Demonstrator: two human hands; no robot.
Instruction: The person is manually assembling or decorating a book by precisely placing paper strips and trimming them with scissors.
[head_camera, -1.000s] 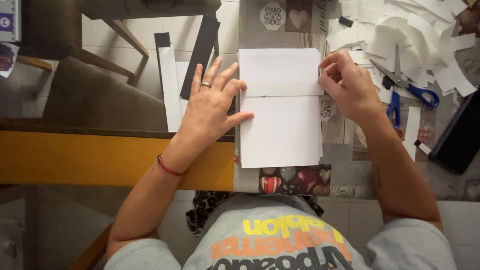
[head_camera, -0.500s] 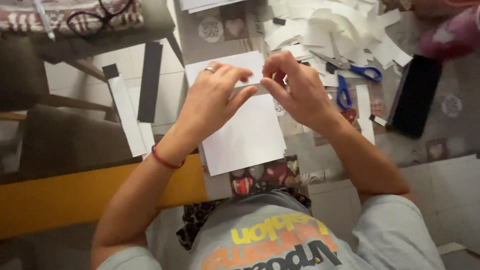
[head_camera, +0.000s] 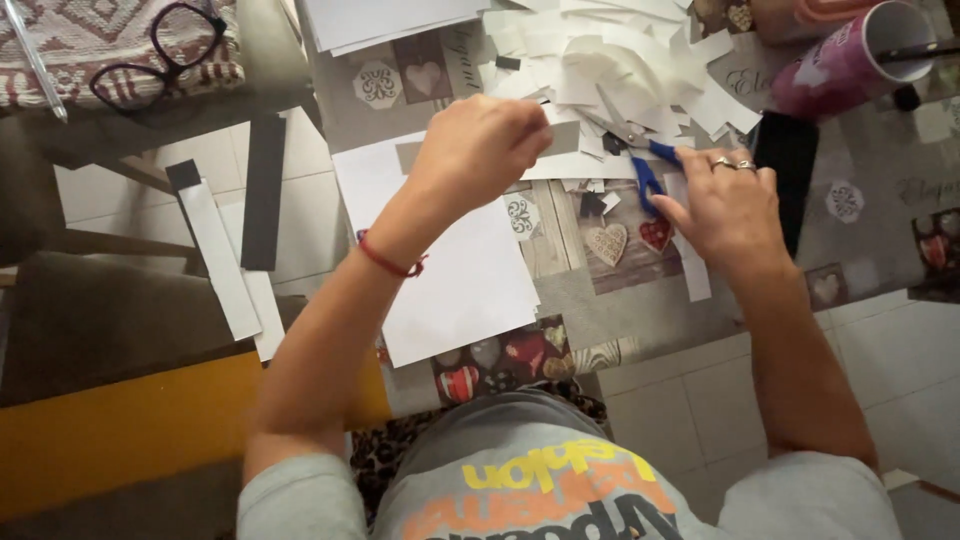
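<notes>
Left hand (head_camera: 480, 150) is hovering clenched above the white paper sheet (head_camera: 450, 270) at frame centre; right hand (head_camera: 725, 205) is reaching onto the blue-handled scissors (head_camera: 640, 160) — grip cannot be confirmed. Patterned tablecloth (head_camera: 610, 300) is carrying paper scraps (head_camera: 620, 60) upper right; eyeglasses (head_camera: 165, 45) are lying upper left — tiled floor (head_camera: 690, 400) is showing below.

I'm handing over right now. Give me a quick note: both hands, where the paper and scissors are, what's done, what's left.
Left hand: closed in a loose fist above the top edge of the large white paper sheet; whether it grips it is hidden.
Right hand: open, at the blue-handled scissors, not yet gripping.
Sheet lies flat on the patterned tablecloth, beside a pile of white paper scraps.
Done: many scraps cut.
Left: sheet uncut; probably pick up the scissors.
</notes>
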